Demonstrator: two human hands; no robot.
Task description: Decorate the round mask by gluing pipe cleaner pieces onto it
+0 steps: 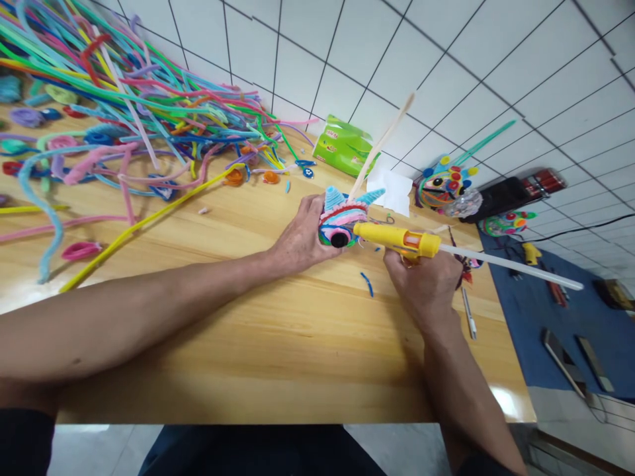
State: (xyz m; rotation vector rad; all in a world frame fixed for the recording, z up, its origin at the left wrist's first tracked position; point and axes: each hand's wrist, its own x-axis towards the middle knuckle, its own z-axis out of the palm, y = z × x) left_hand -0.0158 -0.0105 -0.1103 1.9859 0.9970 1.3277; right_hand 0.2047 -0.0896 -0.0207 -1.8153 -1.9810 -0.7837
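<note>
My left hand (302,238) is closed around the left side of a small craft figure (342,221) wound from coloured pipe cleaners. The figure has a black round eye, light blue ear-like points and a pale pipe cleaner (380,147) standing up from its top. In my right hand (429,284) is a yellow hot glue gun (391,238), its nozzle at the figure's right side; whether it touches cannot be made out. A long white glue stick (510,266) sticks out of the gun's back. A short blue pipe cleaner piece (367,284) lies below them on the wooden table (297,350).
Pipe cleaners (163,112) in many colours heap at the left. A green packet (342,145) and white tissue (391,188) lie by the tiled wall. Two decorated figures, one of them (444,182) with green stalks, stand at the right. A pen (469,314) and phone (563,360) lie further right.
</note>
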